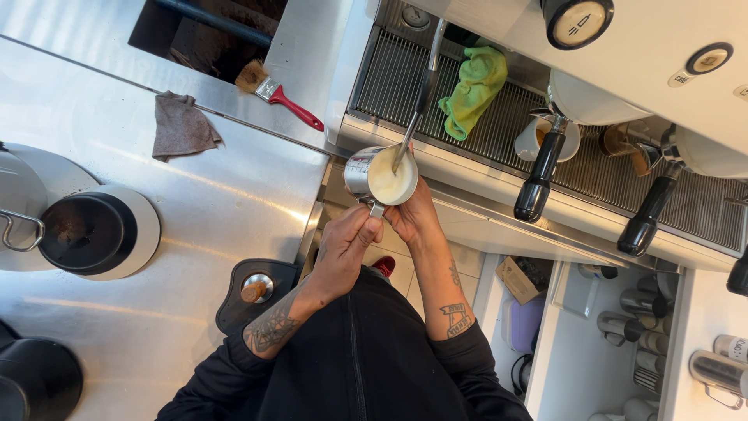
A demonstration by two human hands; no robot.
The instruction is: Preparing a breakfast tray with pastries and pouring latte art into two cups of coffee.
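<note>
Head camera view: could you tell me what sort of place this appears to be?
Most likely a cafe's coffee bar: an espresso machine with portafilters, a steam wand dipping into a milk pitcher held by both hands, and a grinder.

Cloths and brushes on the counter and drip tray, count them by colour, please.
Brown cloth: 1
Green cloth: 1
Red-handled brush: 1
Total: 3
</note>
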